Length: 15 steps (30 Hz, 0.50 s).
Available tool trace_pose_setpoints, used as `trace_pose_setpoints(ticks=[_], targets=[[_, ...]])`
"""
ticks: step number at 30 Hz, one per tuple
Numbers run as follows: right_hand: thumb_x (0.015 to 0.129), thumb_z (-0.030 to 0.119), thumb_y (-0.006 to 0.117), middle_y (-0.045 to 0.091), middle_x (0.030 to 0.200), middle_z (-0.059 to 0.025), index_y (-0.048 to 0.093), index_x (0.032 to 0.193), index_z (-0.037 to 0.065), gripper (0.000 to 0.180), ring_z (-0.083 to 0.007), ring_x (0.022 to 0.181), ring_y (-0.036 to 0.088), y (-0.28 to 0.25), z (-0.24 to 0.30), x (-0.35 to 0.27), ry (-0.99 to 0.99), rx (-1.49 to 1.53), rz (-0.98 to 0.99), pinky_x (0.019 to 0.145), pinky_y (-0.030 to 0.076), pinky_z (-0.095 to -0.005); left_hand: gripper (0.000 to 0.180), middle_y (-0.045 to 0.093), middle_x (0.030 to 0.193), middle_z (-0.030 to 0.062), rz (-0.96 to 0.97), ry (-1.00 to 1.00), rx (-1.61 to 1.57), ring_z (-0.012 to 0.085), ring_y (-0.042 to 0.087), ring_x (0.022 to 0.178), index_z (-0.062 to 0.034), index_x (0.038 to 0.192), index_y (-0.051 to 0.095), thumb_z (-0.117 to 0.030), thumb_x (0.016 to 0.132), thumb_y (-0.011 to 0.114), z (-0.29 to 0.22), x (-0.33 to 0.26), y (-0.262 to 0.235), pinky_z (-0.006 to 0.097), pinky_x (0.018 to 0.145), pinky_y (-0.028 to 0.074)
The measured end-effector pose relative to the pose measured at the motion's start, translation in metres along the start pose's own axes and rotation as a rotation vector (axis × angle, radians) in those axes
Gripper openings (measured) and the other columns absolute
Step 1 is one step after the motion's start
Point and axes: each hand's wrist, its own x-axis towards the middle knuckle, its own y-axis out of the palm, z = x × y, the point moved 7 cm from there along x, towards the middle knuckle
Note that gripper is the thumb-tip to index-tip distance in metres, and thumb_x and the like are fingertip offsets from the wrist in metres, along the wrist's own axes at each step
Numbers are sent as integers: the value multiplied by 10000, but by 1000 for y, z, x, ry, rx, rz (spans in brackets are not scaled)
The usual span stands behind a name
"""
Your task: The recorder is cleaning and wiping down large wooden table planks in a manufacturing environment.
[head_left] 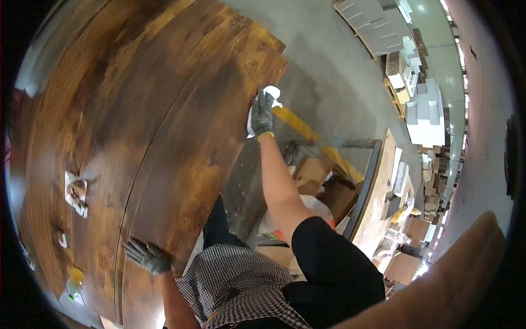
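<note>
**Desk:** What have you got on the left?

**Me:** I see the left hand [147,256], grey-gloved, fingers spread apart and pressed flat on the near edge of the dark stained wooden panel [148,109]. It grips nothing. Further left of it, a small yellow-capped bottle [75,281] sits on the panel, with white scraps [75,193] above that.

**Desk:** And the panel itself?

**Me:** It stretches up and away from that hand, right across to the other one.

**Desk:** Right side?

**Me:** The right hand [262,113], also gloved, is stretched out at the panel's far right edge, fingers closed down over a white cloth [269,96] and pressing it against the wood. Just right of that hand runs a yellow strip [307,134] on the grey floor [329,71]. Below the arm I see cardboard boxes [312,175]; stacked white pieces [427,115] sit well off to the right.
</note>
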Motion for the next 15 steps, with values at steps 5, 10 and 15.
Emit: trace_pose_setpoints(ticks=[5,10,15], targets=[[1060,357,407,284,1626,-190,339,1564,153,548,-409,1472,312,-4,-61,122,234,-479,215,1222,229,-499,690,213,1640,239,-59,17,44,414,203,1515,-32,1577,273,-496,1067,251,24,-5,0,544,1237,149],[1056,491,293,471,1482,-255,491,1450,97,591,-447,1363,440,-80,-139,219,209,-32,-181,1161,330,-500,730,211,1637,246,6,-51,-108,435,216,1505,-5,1574,260,-527,1067,211,-24,7,7,535,1235,180],[1052,427,300,565,1350,-282,565,1325,57,531,-482,1217,542,-74,-128,229,432,85,-136,1077,408,-517,704,212,1640,237,74,-173,58,408,229,1508,22,1569,251,-481,1080,190,7,-5,20,512,1236,198]])
